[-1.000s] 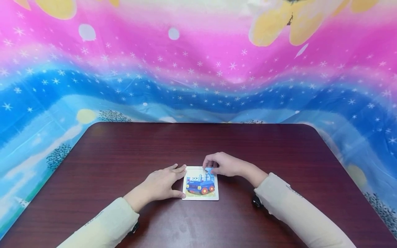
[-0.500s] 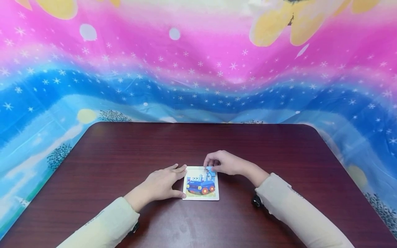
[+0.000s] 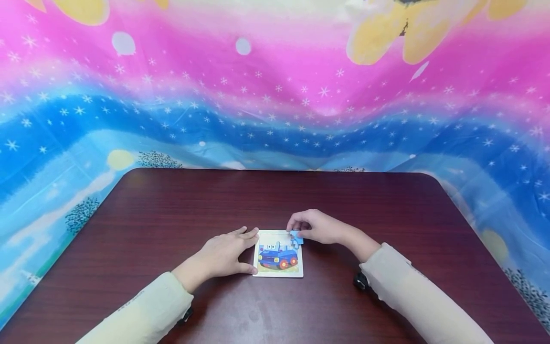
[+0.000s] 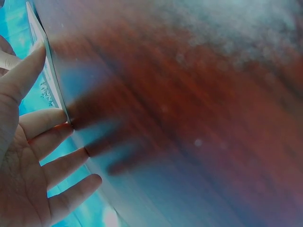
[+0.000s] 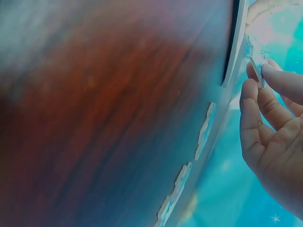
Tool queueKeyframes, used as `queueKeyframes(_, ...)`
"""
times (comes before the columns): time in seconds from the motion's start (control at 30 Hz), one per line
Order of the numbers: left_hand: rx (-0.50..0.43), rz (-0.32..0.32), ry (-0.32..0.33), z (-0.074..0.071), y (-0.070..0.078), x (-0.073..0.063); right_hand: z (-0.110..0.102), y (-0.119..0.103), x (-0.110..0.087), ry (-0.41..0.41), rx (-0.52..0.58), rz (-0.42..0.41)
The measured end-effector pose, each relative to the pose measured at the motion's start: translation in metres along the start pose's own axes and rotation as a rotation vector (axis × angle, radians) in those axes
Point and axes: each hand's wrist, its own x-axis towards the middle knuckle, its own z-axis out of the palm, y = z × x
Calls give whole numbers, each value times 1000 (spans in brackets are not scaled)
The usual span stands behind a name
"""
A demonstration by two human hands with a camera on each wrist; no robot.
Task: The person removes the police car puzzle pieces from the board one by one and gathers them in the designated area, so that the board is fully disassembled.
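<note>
Head view: nearest to my vantage, the person's pale sleeves reach in from the lower corners. The left hand braces the puzzle tray: the thumb touches its lower-left corner, a fingertip its upper-left; nothing is clasped. The tray lies flat, a cartoon blue vehicle inside its white rim. At its upper-right corner, the right hand pinches a light-blue puzzle piece, askew and overlapping the rim. The right wrist view shows it tilted between thumb and fingers.

Step in hand, as I judge it: handling the corner piece. I cannot tell whether it is being lifted out or seated. Removal calls for clearing the rim; seating calls for squaring the piece to its neighbours and pressing it flat. For either, I would want the tray braced.

Beyond the tray, the right wrist view gives me two thin, irregular-edged pieces on the dark wood-grain table. Farthest back hangs a snowflake-printed cloth.
</note>
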Motion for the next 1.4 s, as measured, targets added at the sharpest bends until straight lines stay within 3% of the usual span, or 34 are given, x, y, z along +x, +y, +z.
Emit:
queueKeyframes(1.17, 16, 15, -1, -2, 1, 0, -40, 18, -54, 129, 31, 78)
queueKeyframes(1.4, 13, 11, -1, -1, 0, -1, -49, 24, -67, 170, -33, 80)
